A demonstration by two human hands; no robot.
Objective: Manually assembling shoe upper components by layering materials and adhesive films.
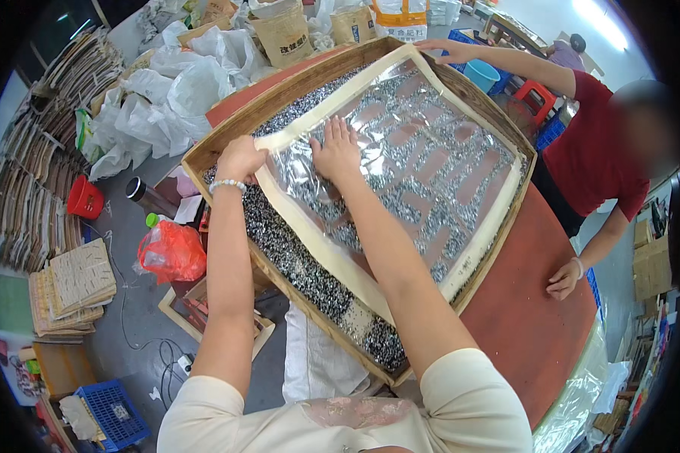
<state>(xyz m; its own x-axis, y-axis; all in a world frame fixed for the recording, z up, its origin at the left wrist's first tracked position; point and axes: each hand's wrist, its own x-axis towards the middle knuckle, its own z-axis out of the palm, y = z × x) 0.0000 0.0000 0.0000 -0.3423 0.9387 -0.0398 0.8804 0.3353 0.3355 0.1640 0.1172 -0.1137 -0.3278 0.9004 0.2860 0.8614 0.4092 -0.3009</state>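
Observation:
A panel with a cream border [291, 136] and a clear, shiny film face lies tilted inside a large wooden tray [196, 155]. Reddish-brown shapes and black-and-white granules [457, 181] show through the film. My left hand [240, 160] is closed on the panel's left corner, at the tray's edge. Flat on the film, my right hand [337, 153] rests with its fingers stretched out, near that corner. Loose black-and-white granules [287, 241] cover the tray's bottom along the panel's near-left side. A co-worker's hand [452, 51] touches the panel's far corner.
The tray sits on a red-brown tabletop [529, 294]. Across it stands a co-worker in a red shirt [593, 128], the other hand on the table. White plastic bags [193, 90] crowd the far left. A red plastic bag [172, 251] and a dark thermos [149, 196] stand at left.

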